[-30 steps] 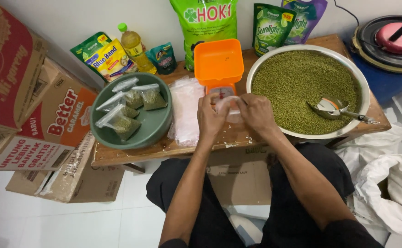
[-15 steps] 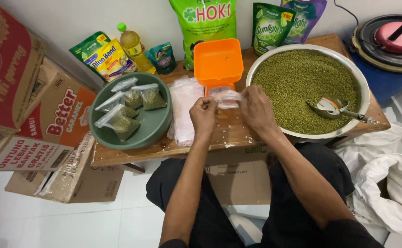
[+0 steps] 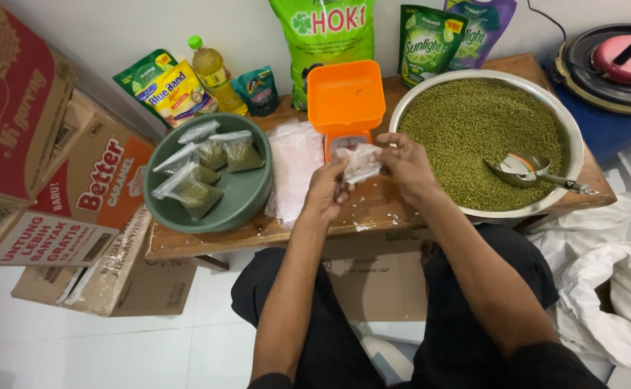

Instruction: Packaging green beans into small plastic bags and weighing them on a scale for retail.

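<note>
Both hands, left hand (image 3: 327, 189) and right hand (image 3: 405, 163), pinch the small clear empty plastic bag (image 3: 361, 162). Spread its mouth fully above the wooden surface (image 3: 380, 205).

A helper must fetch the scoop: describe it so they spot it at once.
Find the big round metal basin of green beans at the table's right end. The metal scoop lies on the beans, the only shiny tool there.

Crumpled clear plastic bag (image 3: 361, 161), empty, held aloft
</note>
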